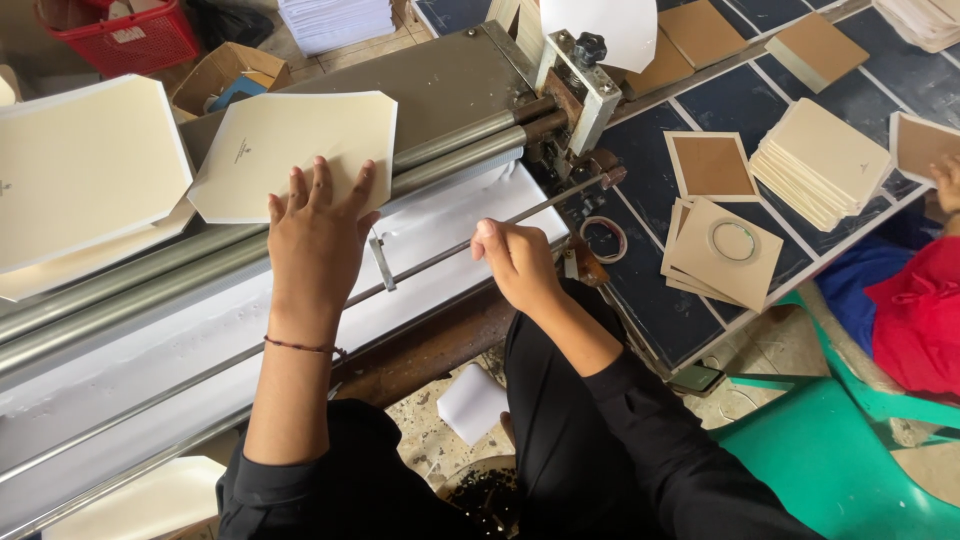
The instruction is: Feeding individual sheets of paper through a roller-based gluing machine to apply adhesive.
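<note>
Steel rollers (200, 262) run the length of a long grey machine (440, 90), the biggest thing in view, with a white feed tray (200, 340) along its near side. Beside the machine's right end lies a dark blue panelled tabletop (740, 100) with pale seams. Past the tabletop's near edge stand a green plastic chair (840, 460) and another person in red (920, 310).

On the machine's left end rests a large stack of cream sheets (80, 170). Next to it, at the rollers' far side, lies the cream cut-cornered sheet (290, 150): matt, pale, its corners clipped at an angle, a tiny dark mark printed near its left edge. Its near edge meets the upper roller. The left hand (315, 235) lies flat on that near edge, fingers spread, pressing and not clasping.

On the tabletop's middle sits a stack of cream-covered boards (820, 160), with a brown board bordered in cream (712, 165) just beside it. Nearer the tabletop's front edge lie brown boards (725, 255) with a tape ring (735, 242) on top.

A thin metal rod (560, 200) runs along the machine's near side towards its right end. The right hand (515, 262) is clenched around this rod. A second tape roll (602, 238) lies at the tabletop's left edge, close to that hand.
</note>
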